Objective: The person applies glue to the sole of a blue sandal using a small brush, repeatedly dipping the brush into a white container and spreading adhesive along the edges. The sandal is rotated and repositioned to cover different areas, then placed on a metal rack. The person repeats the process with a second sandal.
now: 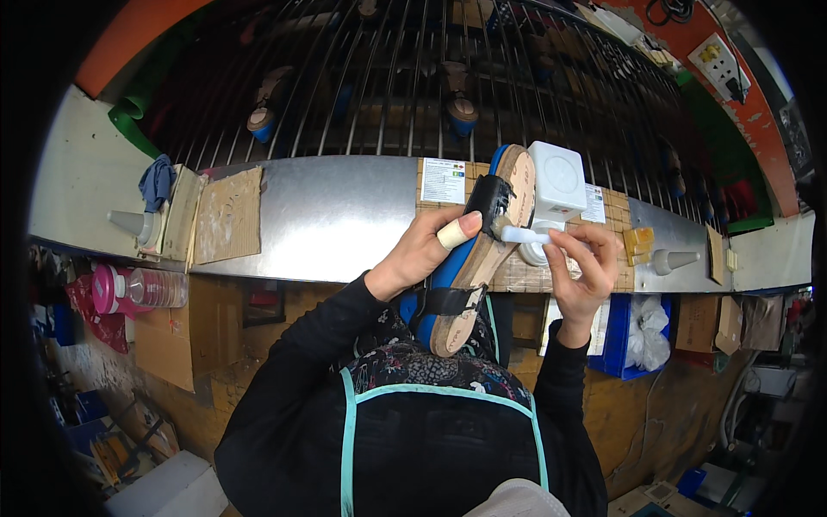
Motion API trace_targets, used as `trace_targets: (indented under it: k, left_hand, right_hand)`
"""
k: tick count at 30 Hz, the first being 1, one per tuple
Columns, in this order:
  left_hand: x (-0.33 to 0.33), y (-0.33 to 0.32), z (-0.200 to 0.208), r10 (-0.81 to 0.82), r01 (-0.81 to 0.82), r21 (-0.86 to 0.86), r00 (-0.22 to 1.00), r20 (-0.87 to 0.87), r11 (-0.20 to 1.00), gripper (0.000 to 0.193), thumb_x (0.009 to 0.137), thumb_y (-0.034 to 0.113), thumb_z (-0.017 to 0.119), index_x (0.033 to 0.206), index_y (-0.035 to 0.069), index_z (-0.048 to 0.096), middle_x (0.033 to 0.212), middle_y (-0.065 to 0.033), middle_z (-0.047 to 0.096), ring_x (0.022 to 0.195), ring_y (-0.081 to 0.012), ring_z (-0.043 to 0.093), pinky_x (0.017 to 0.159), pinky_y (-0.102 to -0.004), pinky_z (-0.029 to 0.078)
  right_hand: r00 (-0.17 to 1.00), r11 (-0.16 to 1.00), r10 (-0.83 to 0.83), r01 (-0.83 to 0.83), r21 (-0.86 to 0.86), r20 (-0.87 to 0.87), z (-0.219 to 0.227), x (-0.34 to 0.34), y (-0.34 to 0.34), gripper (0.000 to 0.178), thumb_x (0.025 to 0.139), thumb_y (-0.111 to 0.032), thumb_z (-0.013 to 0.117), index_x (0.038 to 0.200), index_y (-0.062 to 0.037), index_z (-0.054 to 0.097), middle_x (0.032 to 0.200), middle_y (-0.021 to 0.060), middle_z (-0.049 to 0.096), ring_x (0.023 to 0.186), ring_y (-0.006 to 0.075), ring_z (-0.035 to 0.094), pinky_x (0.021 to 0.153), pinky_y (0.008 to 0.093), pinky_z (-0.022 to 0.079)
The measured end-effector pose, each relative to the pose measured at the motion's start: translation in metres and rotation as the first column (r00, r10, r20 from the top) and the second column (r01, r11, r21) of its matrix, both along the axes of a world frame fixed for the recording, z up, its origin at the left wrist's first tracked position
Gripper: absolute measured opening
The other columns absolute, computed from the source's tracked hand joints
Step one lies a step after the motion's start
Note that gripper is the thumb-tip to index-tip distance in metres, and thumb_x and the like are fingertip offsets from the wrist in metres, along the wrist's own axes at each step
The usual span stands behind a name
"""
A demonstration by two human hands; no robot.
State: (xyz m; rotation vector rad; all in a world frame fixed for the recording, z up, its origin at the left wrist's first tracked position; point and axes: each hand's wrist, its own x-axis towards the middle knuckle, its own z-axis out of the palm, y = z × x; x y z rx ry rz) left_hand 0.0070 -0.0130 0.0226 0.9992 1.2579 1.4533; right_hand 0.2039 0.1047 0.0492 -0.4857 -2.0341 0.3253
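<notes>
My left hand (422, 248), its thumb wrapped in pale tape, grips a sandal (475, 274) by its side and black upper strap. A blue shoe last (446, 274) sits inside the sandal, whose tan underside faces up. Between the fingertips of my right hand (587, 265) is the white handle of a small brush (525, 235). The brush's bristle end meets the sandal's underside beside the black strap. Just behind, a white square bottle (558, 179) stands on the bench, with a round white container (533, 252) partly hidden below the brush.
Beyond the metal bench (327, 215), several lasted sandals rest on a rack of metal rods (379, 112). At the left lie a cardboard piece (228, 215) and a blue cloth (158, 181). A grey cone (674, 261) lies at the right, above a blue bin (610, 358) of plastic bags.
</notes>
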Motion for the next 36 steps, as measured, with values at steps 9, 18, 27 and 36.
trace_targets:
  k: [9,18,27,36]
  left_hand:
    - [0.006,-0.001,-0.002,-0.027,0.041,-0.078,0.986,0.162,0.996,0.072,0.094,0.062,0.046,0.111,-0.007,0.061,0.097,-0.0126,0.065,0.088,-0.0143,0.063,0.076,-0.0249,0.050]
    - [0.010,-0.005,-0.011,0.155,-0.102,-0.147,0.899,0.410,0.984,0.072,0.095,0.062,0.040,0.132,0.001,0.047,0.113,-0.0117,0.062,0.096,-0.0138,0.064,0.081,-0.0267,0.055]
    - [0.010,-0.010,-0.015,0.186,-0.150,-0.152,0.945,0.267,0.977,0.071,0.096,0.061,0.041,0.124,-0.002,0.052,0.105,-0.0119,0.064,0.091,-0.0124,0.064,0.078,-0.0254,0.054]
    - [0.004,-0.008,-0.019,0.271,-0.261,-0.098,0.957,0.105,0.960,0.069,0.091,0.063,0.049,0.098,-0.004,0.063,0.084,-0.0065,0.062,0.077,-0.0109,0.056,0.070,-0.0246,0.046]
  right_hand:
    - [0.995,0.974,-0.026,0.002,-0.227,-0.101,0.001,-0.006,-0.001,0.023,0.070,-0.009,0.082,0.092,-0.0098,0.075,0.087,0.0018,0.060,0.073,0.0128,0.050,0.070,0.0272,0.036]
    - [0.991,0.831,0.011,-0.082,-0.550,-0.131,-0.025,-0.012,-0.053,0.013,0.081,-0.007,0.074,0.093,-0.0024,0.074,0.085,0.0035,0.056,0.066,0.0095,0.049,0.056,0.0214,0.039]
    - [0.991,0.909,-0.136,0.122,-0.400,-0.006,-0.024,-0.025,-0.055,0.016,0.078,-0.011,0.077,0.093,-0.0081,0.075,0.087,0.0017,0.058,0.062,0.0094,0.048,0.073,0.0268,0.033]
    - [0.977,0.964,-0.214,0.207,-0.168,-0.020,-0.026,-0.028,-0.044,0.020,0.074,-0.011,0.080,0.093,-0.0108,0.076,0.089,0.0014,0.060,0.076,0.0143,0.050,0.077,0.0293,0.032]
